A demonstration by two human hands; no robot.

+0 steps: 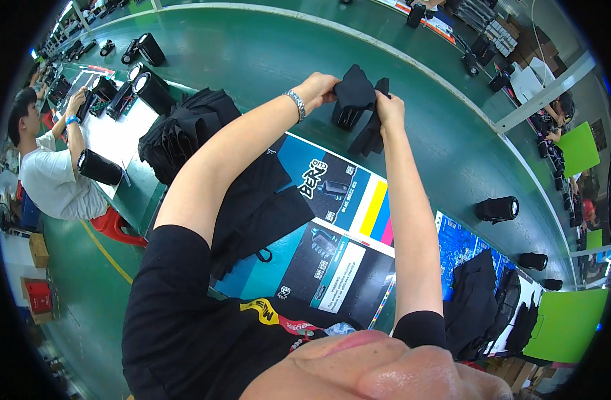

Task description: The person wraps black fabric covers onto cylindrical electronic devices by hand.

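Observation:
Over the green line, both arms reach away from me with black cloth between the hands. My left hand (317,91) is closed on the left edge of a folded black cloth bag (354,90). A boxy dark part shows below its top flap; whether something is inside I cannot tell. My right hand (391,112) pinches a long black strip (368,137) on the right side, which hangs down and looks like part of the same bag. Closer to me, flat black bags (252,220), one with a cord loop, lie on printed sheets (345,193).
A heap of black bags (185,130) lies on the left. Black cylindrical speakers (497,209) stand along the green line (445,147). At far left a person in a white shirt (55,177) handles speakers. More black bags (472,300) lie near a green chair back (572,327) at right.

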